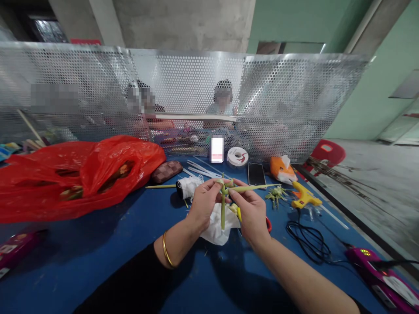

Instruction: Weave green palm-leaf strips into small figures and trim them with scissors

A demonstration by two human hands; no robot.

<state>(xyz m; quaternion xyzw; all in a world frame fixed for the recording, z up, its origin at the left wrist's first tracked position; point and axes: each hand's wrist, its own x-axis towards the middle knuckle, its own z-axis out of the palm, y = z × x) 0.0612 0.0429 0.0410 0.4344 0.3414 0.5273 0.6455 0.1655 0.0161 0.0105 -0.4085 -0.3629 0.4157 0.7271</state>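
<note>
Both my hands meet over the middle of the blue table, holding green leaf strips (223, 209) that cross each other. My left hand (204, 203) pinches the crossing between thumb and fingers. One strip hangs straight down from there, and a long pointed one reaches out to the right. My right hand (250, 211) is closed on the base of that right-hand strip. Beneath the hands lies a crumpled white tissue (216, 231) with pale green pieces on it. A red-and-yellow handle (269, 224) is partly covered by my right hand.
A red plastic bag (85, 179) fills the left side. Around the work lie white yarn (190, 186), a checked pouch (167, 171), a ribbon roll (238, 157), a phone (257, 175), leaf scraps (276, 196) and a yellow glue gun (306, 196) with a black cord. A perforated metal screen (193, 83) stands behind.
</note>
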